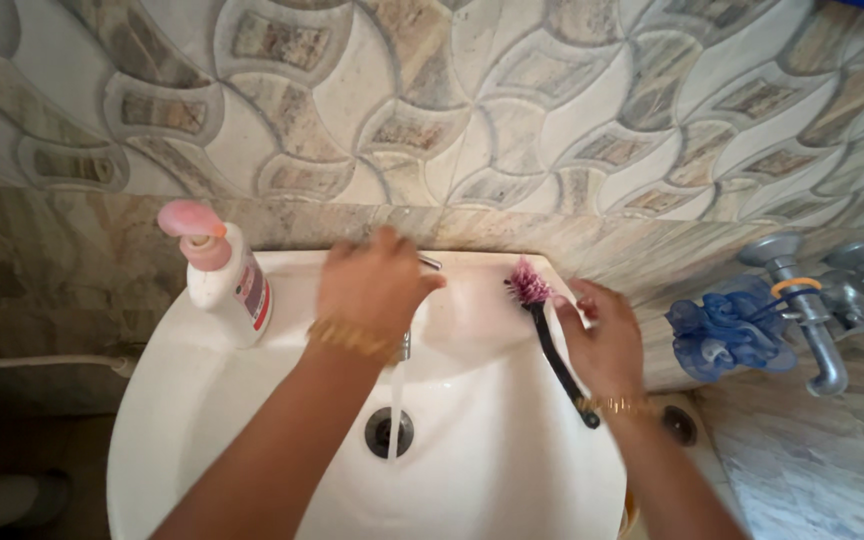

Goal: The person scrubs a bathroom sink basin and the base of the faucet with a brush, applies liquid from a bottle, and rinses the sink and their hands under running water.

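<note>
My left hand (374,285) rests over the tap (428,263) at the back of a white washbasin (182,400), fingers curled on its handle. A thin stream of water (397,405) falls from the tap toward the drain (389,432). My right hand (602,340) is at the basin's right rim and holds a black-handled brush with pink bristles (542,310), bristles pointing toward the wall. Both wrists wear gold bangles.
A white pump bottle with a pink top (222,275) stands on the basin's back left corner. A blue mesh sponge (727,330) hangs on metal wall taps (812,310) at right. Patterned tiles cover the wall; a floor drain (679,425) lies below right.
</note>
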